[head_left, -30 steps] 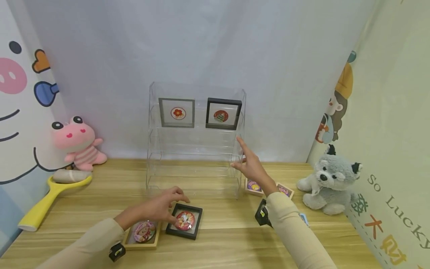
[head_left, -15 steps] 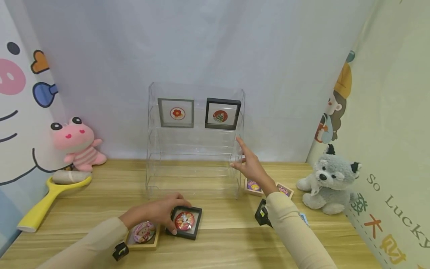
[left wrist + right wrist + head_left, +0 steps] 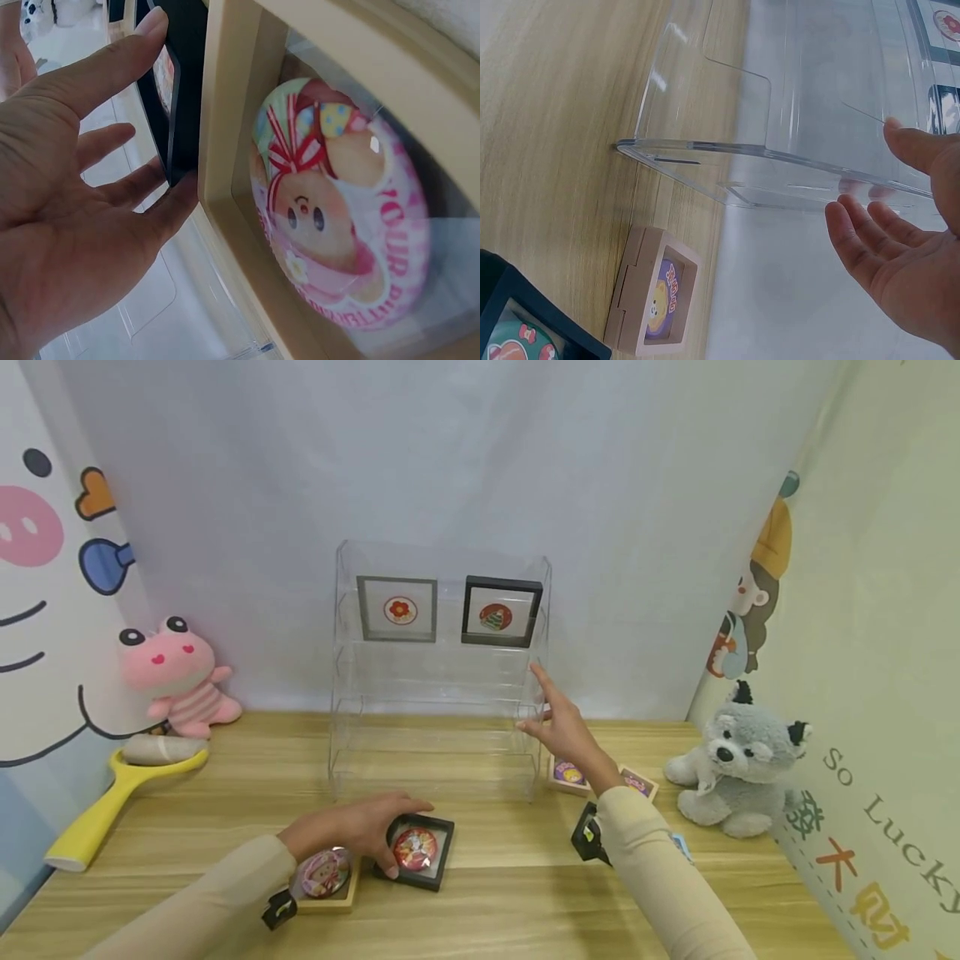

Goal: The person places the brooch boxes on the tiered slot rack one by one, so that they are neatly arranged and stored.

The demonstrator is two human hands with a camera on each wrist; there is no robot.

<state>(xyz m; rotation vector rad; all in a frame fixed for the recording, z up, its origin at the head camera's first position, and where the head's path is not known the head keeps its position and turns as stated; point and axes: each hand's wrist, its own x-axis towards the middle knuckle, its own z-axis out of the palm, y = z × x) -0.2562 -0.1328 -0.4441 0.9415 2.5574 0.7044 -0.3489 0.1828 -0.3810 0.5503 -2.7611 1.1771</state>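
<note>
My left hand [image 3: 358,828] grips the left side of a black square display frame [image 3: 442,847] with a round red badge inside, thumb at the near edge and fingers at the far one. Close beside it lies a pale wooden frame [image 3: 330,906] holding a pink round cartoon badge [image 3: 337,202], partly under my wrist. My right hand [image 3: 566,735] holds the right side of a clear acrylic tiered rack [image 3: 435,789], its thumb and fingers astride the side panel in the right wrist view. On the rack's upper tier stand a grey flower frame [image 3: 399,633] and a black tree frame [image 3: 498,637].
Small wooden badge frames [image 3: 652,292] lie right of the rack, with a dark frame [image 3: 532,322] nearer. A grey plush dog [image 3: 742,768] sits at right. At left are a pink plush frog [image 3: 180,672] and a yellow-handled lint roller [image 3: 97,818].
My left hand has moved right and closer over the black frame, its thumb coming down to the near edge. The right hand stays at the rack's side.
</note>
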